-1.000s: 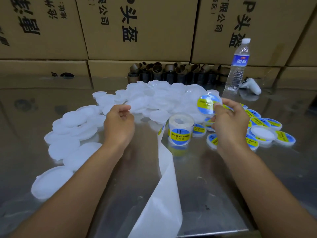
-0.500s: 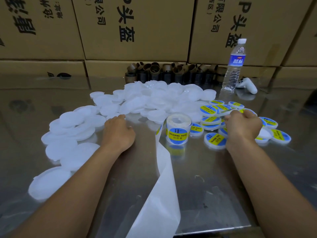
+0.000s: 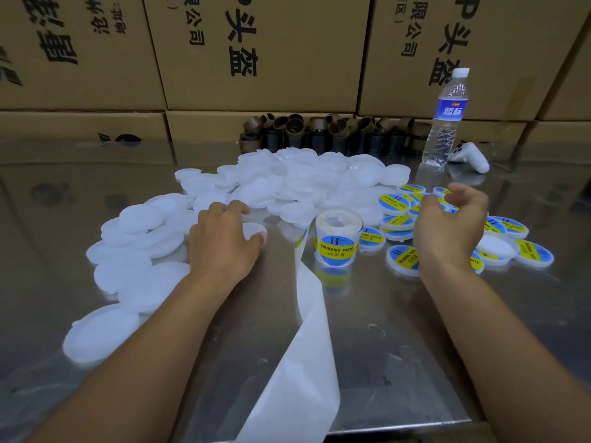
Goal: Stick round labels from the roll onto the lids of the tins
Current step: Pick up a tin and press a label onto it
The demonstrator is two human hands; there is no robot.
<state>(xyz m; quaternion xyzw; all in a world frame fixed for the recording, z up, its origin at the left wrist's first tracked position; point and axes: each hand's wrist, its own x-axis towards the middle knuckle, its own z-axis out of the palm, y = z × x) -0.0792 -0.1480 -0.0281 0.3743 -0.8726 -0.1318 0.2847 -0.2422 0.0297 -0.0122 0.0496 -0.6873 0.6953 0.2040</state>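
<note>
We are resting our left hand palm down on the steel bench, a little left of its middle, with the fingers curled over one blank white lid; the thumb and fingertips are closing on its rim, and most of that lid is hiding under the hand. The blank lids are lying heaped from the middle of the bench toward the back edge and trailing in a loose arc toward the left edge, so our left hand is sitting at the near rim of that heap. Our right hand is hovering above the labelled lids, fingers spread and slightly curved, holding nothing that we can see. Those lids, each wearing a round blue and yellow label, are lying clustered toward the right edge, under and around this hand. Between our two hands the label roll is standing on end, apart from both, just left of the right wrist. Its bare white backing strip is running from the roll toward us and hanging over the front edge. Along the back edge a row of brown cardboard cores is standing against the cartons, and near the back right corner a water bottle is standing beside a white controller.
</note>
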